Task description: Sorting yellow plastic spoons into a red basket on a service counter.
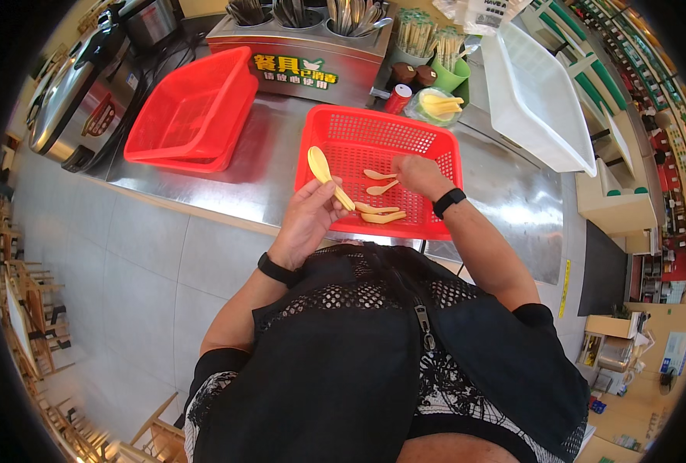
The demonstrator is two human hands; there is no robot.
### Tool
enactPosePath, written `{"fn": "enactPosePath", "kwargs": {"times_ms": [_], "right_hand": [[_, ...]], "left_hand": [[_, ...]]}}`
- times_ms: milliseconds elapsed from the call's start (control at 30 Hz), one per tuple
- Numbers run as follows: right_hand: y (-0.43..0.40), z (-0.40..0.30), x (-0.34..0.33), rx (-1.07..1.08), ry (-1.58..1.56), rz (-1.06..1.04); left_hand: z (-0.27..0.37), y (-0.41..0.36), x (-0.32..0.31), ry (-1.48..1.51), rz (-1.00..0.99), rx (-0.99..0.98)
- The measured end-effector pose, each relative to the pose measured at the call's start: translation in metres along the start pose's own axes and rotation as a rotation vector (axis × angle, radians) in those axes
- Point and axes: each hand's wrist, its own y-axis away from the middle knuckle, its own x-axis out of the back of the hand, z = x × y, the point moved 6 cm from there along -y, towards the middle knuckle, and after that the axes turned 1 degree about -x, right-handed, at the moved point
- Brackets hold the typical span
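My left hand [315, 213] holds a small stack of pale yellow spoons [321, 168], bowls up, over the near left part of a red plastic basket [377, 228]. Inside that basket my right hand [421, 175] has its fingers down at the handles of two small spoons [380, 189]; whether it grips them cannot be told. Two more yellow spoons [383, 217] lie close together near the basket's front wall. Beyond the back right corner, several yellow spoons [440, 104] rest in a bowl lined with clear plastic.
Stacked red baskets [183, 116] stand left on the steel counter [262, 191], beside a large cooker [91, 107]. Behind are a metal cutlery holder [296, 69], a red can [398, 98], dark-lidded jars, and cups of wrapped chopsticks [415, 35]. A white plastic tray [542, 98] lies at the right.
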Motion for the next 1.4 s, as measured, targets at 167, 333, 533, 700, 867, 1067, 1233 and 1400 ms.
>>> {"fn": "enactPosePath", "kwargs": {"times_ms": [167, 333, 533, 700, 867, 1067, 1233, 1400], "right_hand": [[-0.005, -0.008, -0.015, 0.096, 0.013, -0.013], [-0.006, -0.013, -0.014, 0.042, 0.125, 0.053], [-0.006, -0.006, -0.028, 0.059, 0.22, 0.043], [-0.003, -0.008, -0.018, 0.043, 0.167, 0.016], [0.003, -0.016, 0.016, -0.031, -0.086, 0.117], [0.033, -0.076, 0.073, 0.239, -0.788, 0.113], [0.062, -0.114, 0.082, 0.259, -1.05, 0.079], [0.078, -0.131, 0.09, 0.31, -0.774, 0.157]], "left_hand": [[0.0, -0.001, 0.003, 0.004, 0.015, 0.001], [0.0, -0.001, 0.005, 0.011, 0.014, -0.008], [0.0, -0.001, 0.003, 0.002, 0.019, -0.003], [0.0, 0.001, 0.003, 0.002, 0.02, -0.004], [0.0, 0.002, 0.0, -0.001, 0.017, -0.001], [-0.002, 0.003, -0.004, -0.011, 0.006, -0.001], [-0.004, 0.004, -0.006, -0.006, -0.007, 0.006], [-0.004, 0.006, -0.011, -0.007, -0.02, -0.001]]}}
